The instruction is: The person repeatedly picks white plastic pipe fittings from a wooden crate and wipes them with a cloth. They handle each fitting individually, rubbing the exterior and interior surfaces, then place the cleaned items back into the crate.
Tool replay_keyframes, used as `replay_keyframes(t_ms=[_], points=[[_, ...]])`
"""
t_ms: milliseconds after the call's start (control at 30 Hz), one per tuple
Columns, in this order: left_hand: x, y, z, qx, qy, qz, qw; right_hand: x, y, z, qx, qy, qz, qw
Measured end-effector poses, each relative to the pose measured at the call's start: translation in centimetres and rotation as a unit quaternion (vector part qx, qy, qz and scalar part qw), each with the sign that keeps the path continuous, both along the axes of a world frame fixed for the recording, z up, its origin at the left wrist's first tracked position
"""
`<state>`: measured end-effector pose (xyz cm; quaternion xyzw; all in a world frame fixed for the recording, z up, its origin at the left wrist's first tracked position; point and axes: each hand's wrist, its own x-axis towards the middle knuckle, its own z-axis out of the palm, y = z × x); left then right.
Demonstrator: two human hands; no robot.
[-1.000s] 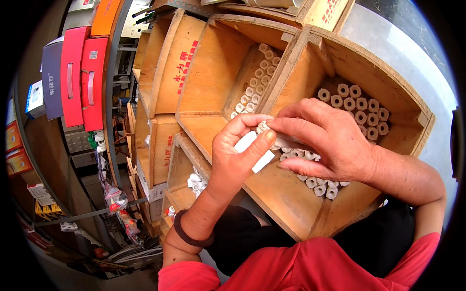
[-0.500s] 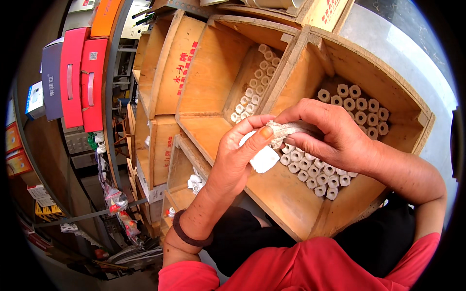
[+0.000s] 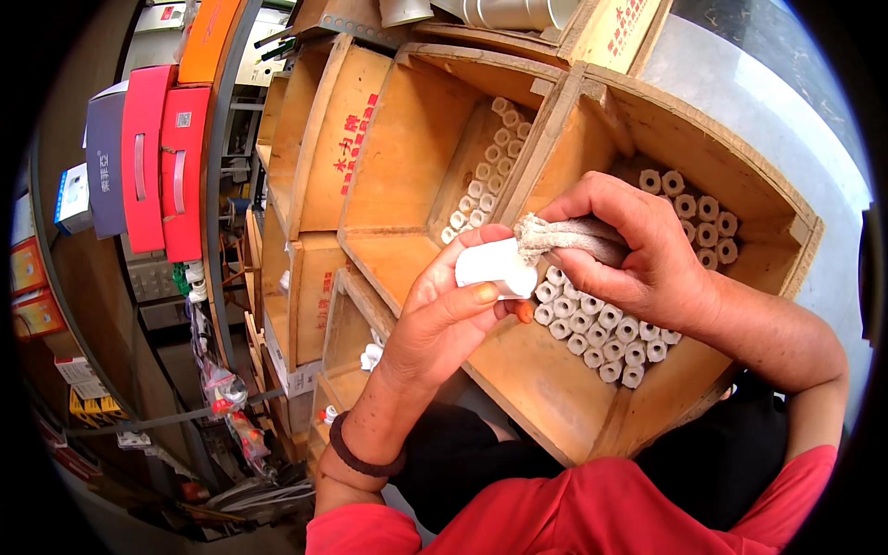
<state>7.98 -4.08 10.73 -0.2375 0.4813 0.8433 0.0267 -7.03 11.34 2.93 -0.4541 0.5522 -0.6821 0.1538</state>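
My left hand (image 3: 433, 319) is closed round a smooth white plastic fitting (image 3: 488, 267), short and roughly cylindrical, its thumb along the lower side. Orange-brown stains mark the thumb and a fingertip. Pinched between the thumb and fingers of my right hand (image 3: 655, 254) is a rolled greyish-white rag (image 3: 583, 239). The rag's frayed tip touches the right end of the fitting. Both hands are over a wooden box (image 3: 532, 370) with two compartments. Below them stand rows of white fittings with hexagonal rims (image 3: 610, 333), holes facing up; my right hand and forearm hide some.
The far-left compartment holds more white fittings (image 3: 486, 173) against its divider. Further left stand other wooden crates (image 3: 356, 120) and a shelf with red boxes (image 3: 188, 176) and an orange box (image 3: 205, 42). White pipe pieces (image 3: 509, 11) lie beyond the box.
The white fitting has turned in my left hand, so its long side shows. My left thumb has come off the rag's tip onto the fitting. My right hand has moved slightly farther away.
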Motion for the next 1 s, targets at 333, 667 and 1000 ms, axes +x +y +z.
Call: replay_keyframes(t_ms=[333,667,1000], points=[[0.0,-0.1,-0.4,-0.111,-0.005,0.021,0.994,-0.5,0.4,0.5,-0.01,0.087,0.031,0.996],[0.2,-0.2,-0.5,-0.04,0.009,0.021,0.999,-1.2,0.2,0.6,-0.043,0.118,0.009,0.992],[0.3,-0.8,-0.7,0.048,-0.037,0.054,0.997,-1.0,0.1,0.7,-0.028,0.101,-0.001,0.995]])
